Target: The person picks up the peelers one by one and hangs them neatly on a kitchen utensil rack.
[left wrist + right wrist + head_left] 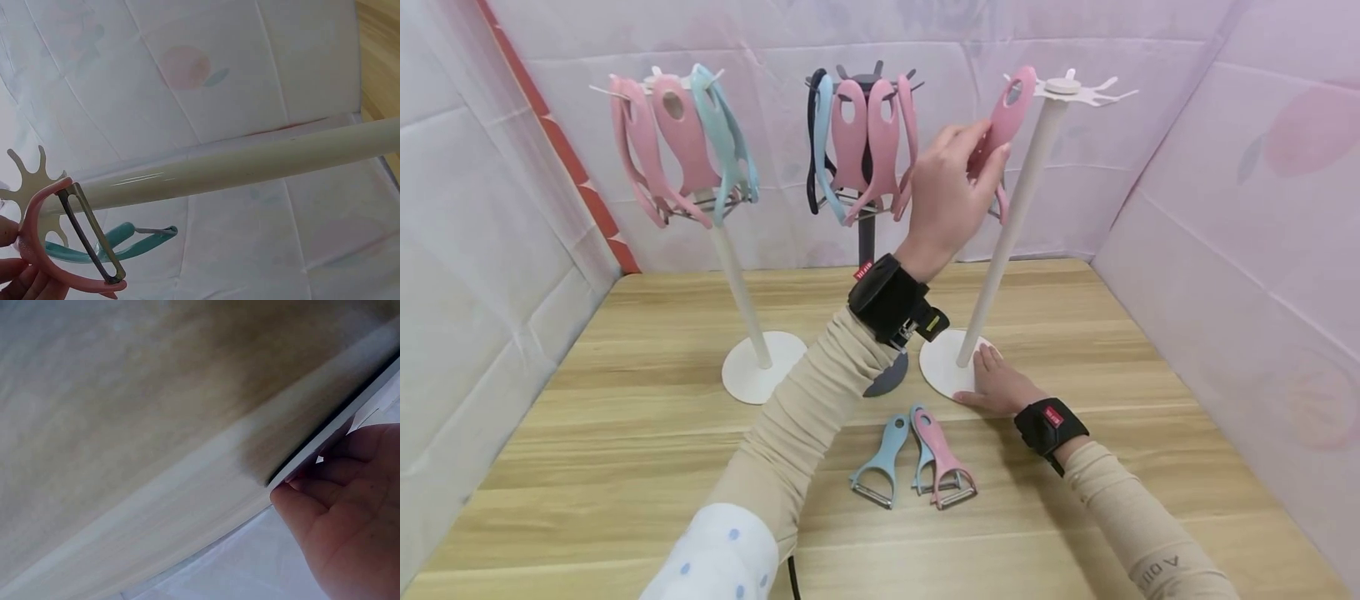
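Observation:
Up at the top of the right white stand (1015,217), my left hand (949,187) pinches a pink peeler (1013,104) by its handle. The left wrist view shows that peeler's curved yoke and metal blade (90,231) beside the pole, with a teal peeler (128,247) hanging behind it. Low down, my right hand (1003,385) rests on the stand's round white base (942,371), fingers extended over it. Seen from the right wrist, the thumb (297,509) lies at the rim of the base. Part of the pink peeler is hidden behind my left hand.
Two blue peelers (886,446) and a pink one (942,450) lie on the wooden table (625,467). A left white stand (737,283) and a dark grey stand (867,237) carry several hanging peelers. Light cloth walls (1225,250) enclose the table.

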The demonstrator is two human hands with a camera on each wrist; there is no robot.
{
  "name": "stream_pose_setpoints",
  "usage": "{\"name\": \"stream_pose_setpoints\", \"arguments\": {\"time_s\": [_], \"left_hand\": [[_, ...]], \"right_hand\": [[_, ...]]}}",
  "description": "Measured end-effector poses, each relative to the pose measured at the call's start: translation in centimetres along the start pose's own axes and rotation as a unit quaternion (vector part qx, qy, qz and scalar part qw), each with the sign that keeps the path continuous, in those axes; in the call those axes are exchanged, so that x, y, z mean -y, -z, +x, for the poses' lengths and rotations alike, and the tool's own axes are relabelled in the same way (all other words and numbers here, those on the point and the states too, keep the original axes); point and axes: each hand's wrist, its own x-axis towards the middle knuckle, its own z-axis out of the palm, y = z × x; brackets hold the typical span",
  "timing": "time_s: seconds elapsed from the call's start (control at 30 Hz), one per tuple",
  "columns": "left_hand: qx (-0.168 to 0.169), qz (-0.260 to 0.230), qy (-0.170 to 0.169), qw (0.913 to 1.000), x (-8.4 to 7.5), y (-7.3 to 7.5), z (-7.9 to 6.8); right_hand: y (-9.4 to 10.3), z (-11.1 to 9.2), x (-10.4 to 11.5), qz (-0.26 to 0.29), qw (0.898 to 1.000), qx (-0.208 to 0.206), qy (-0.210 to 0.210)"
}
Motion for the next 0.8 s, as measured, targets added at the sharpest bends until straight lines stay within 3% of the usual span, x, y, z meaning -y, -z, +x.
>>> {"name": "stream_pose_setpoints", "arguments": {"time_s": [0.1,0.43,0.6,0.8], "left_hand": [[0.013,-0.005,0.003,0.9999,0.2,-0.1,0.0],[-0.004,-0.008,-0.030,0.9995,1.0,-0.2,-1.3],[-0.026,-0.003,-0.045,0.9986,1.6,0.0,-2.6],[-0.027,-0.036,-0.036,0.9983,2.6,0.9,-5.1]], "right_hand": [[0.1,0.0,0.2,0.001,1.000,0.001,-0.002],[0.4,0.0,0.4,0.000,1.000,0.005,-0.009],[0.3,0.1,0.2,-0.007,1.000,0.008,-0.008],[0.1,0.1,0.1,-0.005,1.000,0.007,-0.007]]}}
